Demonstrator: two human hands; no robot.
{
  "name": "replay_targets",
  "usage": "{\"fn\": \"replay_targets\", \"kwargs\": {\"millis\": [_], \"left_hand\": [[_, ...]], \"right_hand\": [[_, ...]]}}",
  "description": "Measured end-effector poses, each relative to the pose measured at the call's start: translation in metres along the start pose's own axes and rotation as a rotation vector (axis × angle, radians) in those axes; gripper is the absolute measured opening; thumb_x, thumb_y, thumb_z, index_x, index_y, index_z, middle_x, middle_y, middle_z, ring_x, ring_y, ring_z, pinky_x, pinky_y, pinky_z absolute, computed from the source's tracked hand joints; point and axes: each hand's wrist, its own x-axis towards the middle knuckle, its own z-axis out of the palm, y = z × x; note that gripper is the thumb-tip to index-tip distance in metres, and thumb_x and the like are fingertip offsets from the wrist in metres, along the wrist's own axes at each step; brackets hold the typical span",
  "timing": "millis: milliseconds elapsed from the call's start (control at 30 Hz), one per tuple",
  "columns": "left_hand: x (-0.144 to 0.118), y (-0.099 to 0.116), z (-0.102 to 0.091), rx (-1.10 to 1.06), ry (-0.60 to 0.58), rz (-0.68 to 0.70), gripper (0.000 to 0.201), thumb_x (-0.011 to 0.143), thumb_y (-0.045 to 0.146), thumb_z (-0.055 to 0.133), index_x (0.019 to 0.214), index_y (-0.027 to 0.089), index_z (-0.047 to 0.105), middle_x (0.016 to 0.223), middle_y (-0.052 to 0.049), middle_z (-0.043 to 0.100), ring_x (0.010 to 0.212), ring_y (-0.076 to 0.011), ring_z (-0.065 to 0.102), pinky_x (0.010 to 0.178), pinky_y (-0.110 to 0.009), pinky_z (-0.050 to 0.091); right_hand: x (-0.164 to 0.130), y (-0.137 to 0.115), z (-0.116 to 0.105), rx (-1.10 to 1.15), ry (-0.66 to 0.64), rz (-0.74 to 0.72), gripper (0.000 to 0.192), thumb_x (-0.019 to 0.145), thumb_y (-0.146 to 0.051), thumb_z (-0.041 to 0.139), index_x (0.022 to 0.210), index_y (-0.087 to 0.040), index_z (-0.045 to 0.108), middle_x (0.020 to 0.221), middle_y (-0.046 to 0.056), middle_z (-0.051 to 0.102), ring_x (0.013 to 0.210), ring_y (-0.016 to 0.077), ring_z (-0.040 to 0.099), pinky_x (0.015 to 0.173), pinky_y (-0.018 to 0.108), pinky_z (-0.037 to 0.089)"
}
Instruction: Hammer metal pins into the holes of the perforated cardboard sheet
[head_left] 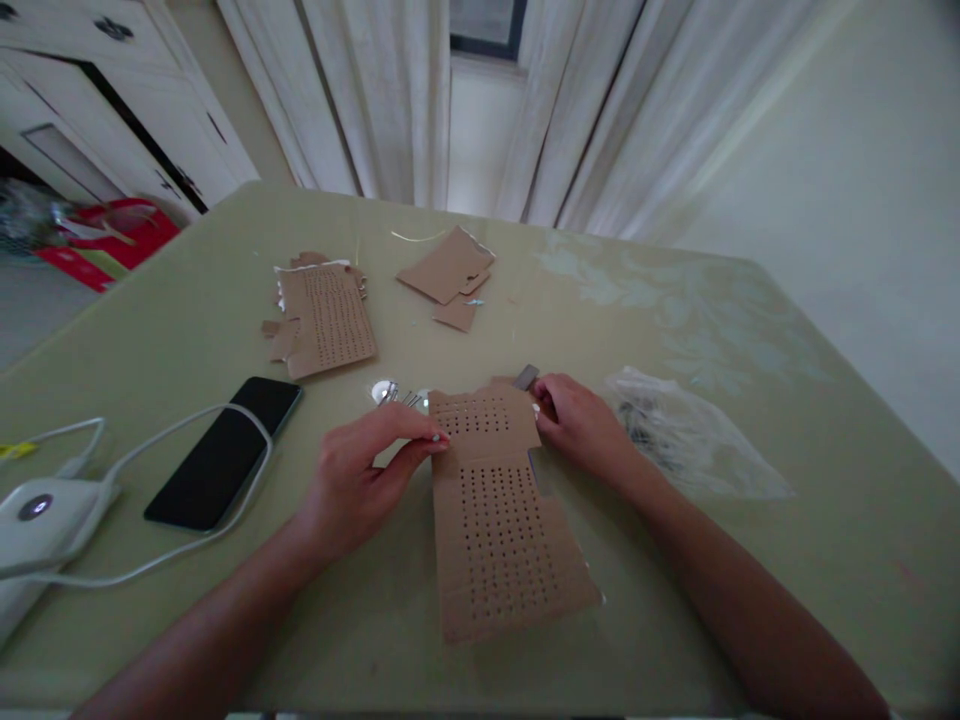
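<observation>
A brown cardboard sheet [499, 530] punched with rows of small holes lies flat on the pale green table [750, 350] in front of me. My left hand [360, 475] pinches its left edge near the top with thumb and fingers. My right hand [581, 425] grips the sheet's upper right edge, next to a small grey tab [526, 377]. Small shiny metal pieces [397, 395] lie just behind my left fingers.
A second perforated cardboard sheet with scraps [326, 315] and plain cardboard pieces [450, 270] lie further back. A black phone [225, 450], a white cable [180, 440] and a white device [34, 520] are at left. A clear plastic bag [690, 435] lies at right.
</observation>
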Motion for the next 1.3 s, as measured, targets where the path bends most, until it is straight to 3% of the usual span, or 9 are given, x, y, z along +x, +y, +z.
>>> {"fn": "replay_targets", "kwargs": {"millis": [233,433,500,600,700,867,1033,1200,1300], "left_hand": [[0.005,-0.003,0.005,-0.03,0.019,0.048,0.01,0.102,0.014,0.078,0.097,0.023,0.079,0.087,0.002,0.083,0.078,-0.0135,0.073,0.075,-0.027,0.057],[0.006,-0.009,0.011,-0.092,0.027,0.066,0.011,0.102,0.012,0.078,0.098,0.022,0.078,0.087,0.002,0.082,0.079,-0.0134,0.073,0.075,-0.025,0.056],[0.005,-0.01,0.013,-0.097,0.024,0.067,0.011,0.101,0.011,0.078,0.098,0.022,0.078,0.088,0.002,0.082,0.079,-0.0137,0.073,0.075,-0.025,0.056],[0.004,-0.01,0.014,-0.09,0.026,0.066,0.012,0.1,0.01,0.078,0.099,0.022,0.079,0.088,0.001,0.082,0.079,-0.0144,0.073,0.075,-0.025,0.056],[0.005,-0.01,0.015,-0.088,0.03,0.067,0.014,0.099,0.008,0.078,0.099,0.022,0.078,0.088,0.001,0.081,0.08,-0.0146,0.073,0.075,-0.025,0.055],[0.005,-0.01,0.014,-0.086,0.03,0.072,0.015,0.099,0.007,0.078,0.098,0.022,0.078,0.087,0.002,0.081,0.079,-0.0138,0.073,0.074,-0.023,0.054],[0.005,-0.009,0.015,-0.074,0.023,0.052,0.014,0.098,0.007,0.077,0.096,0.022,0.077,0.088,0.002,0.081,0.081,-0.0153,0.073,0.076,-0.025,0.055],[0.006,-0.007,0.016,-0.112,0.015,0.008,0.011,0.098,0.012,0.079,0.097,0.023,0.079,0.089,0.001,0.082,0.082,-0.0159,0.075,0.078,-0.026,0.057],[0.005,-0.007,0.015,-0.099,-0.008,-0.023,0.008,0.1,0.016,0.076,0.098,0.022,0.08,0.09,-0.001,0.083,0.082,-0.0174,0.076,0.076,-0.028,0.058]], "right_hand": [[0.0,-0.007,-0.013,-0.041,0.075,-0.014,0.012,0.108,-0.028,0.05,0.103,-0.022,0.06,0.107,0.018,0.072,0.094,0.033,0.069,0.078,0.041,0.049],[-0.015,-0.044,-0.089,0.043,0.147,-0.098,0.034,0.122,-0.043,0.031,0.107,-0.025,0.056,0.089,0.004,0.069,0.078,0.0228,0.069,0.073,0.034,0.051],[-0.022,-0.066,-0.115,0.082,0.155,-0.185,0.031,0.122,-0.042,0.038,0.106,-0.025,0.058,0.082,-0.001,0.066,0.068,0.0191,0.065,0.068,0.032,0.047],[-0.028,-0.094,-0.135,-0.037,0.113,-0.314,0.021,0.121,-0.033,0.044,0.12,-0.023,0.062,0.088,0.001,0.073,0.072,0.0212,0.071,0.069,0.033,0.046],[-0.029,-0.113,-0.135,-0.117,0.03,-0.375,0.021,0.121,-0.031,0.044,0.12,-0.022,0.063,0.093,0.003,0.079,0.074,0.0247,0.076,0.067,0.035,0.046],[-0.027,-0.127,-0.117,-0.104,0.168,-0.448,0.022,0.122,-0.028,0.044,0.125,-0.019,0.064,0.103,0.007,0.082,0.086,0.0264,0.08,0.074,0.036,0.049],[-0.03,-0.132,-0.111,-0.2,0.086,-0.43,0.028,0.123,-0.031,0.043,0.109,-0.021,0.065,0.09,0.004,0.08,0.074,0.0262,0.077,0.064,0.036,0.044],[-0.033,-0.131,-0.116,-0.079,0.243,-0.442,0.02,0.122,-0.027,0.046,0.125,-0.019,0.064,0.106,0.007,0.082,0.092,0.024,0.08,0.076,0.033,0.051],[-0.034,-0.129,-0.11,-0.113,0.157,-0.424,0.023,0.122,-0.027,0.044,0.118,-0.02,0.065,0.102,0.007,0.082,0.087,0.0251,0.08,0.073,0.034,0.051]]}}
